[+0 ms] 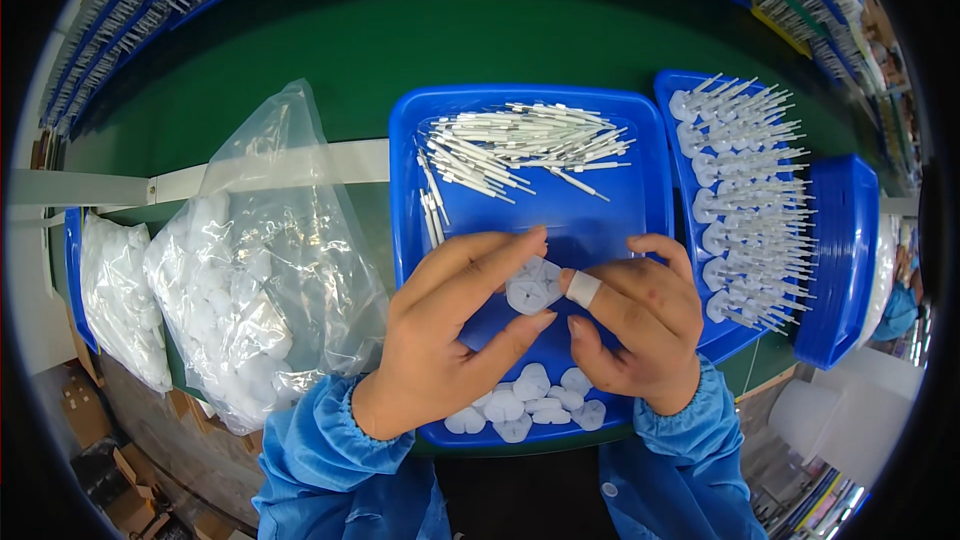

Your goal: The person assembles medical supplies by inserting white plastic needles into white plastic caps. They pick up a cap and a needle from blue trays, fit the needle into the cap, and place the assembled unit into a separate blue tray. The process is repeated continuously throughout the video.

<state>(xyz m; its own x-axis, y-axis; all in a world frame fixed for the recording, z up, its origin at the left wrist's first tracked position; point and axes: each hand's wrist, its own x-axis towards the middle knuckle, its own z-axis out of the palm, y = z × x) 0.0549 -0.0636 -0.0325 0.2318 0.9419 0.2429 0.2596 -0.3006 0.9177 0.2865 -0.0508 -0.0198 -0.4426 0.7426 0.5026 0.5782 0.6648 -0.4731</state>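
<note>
Over the blue tray [658, 190], my left hand [450, 330] pinches a translucent whitish plastic disc with a lobed edge [533, 286] between thumb and fingers. My right hand [640, 325] is half curled beside it, and a finger wrapped in white tape meets the disc's right edge. A small white bit shows by its outer fingertip; what lies inside those fingers is hidden. Thin white rods with metal ends [520, 145] lie heaped at the tray's far side. Several loose lobed discs [503, 405] are at its near side, below my wrists.
On the right, another blue tray [735, 345] bears rows of discs with rods standing in them [750, 200]. Beyond it are stacked blue trays [838, 260]. A clear bag of whitish pieces [235, 310] and another filled bag [125, 300] sit left. Loaded racks [150, 15] line the back.
</note>
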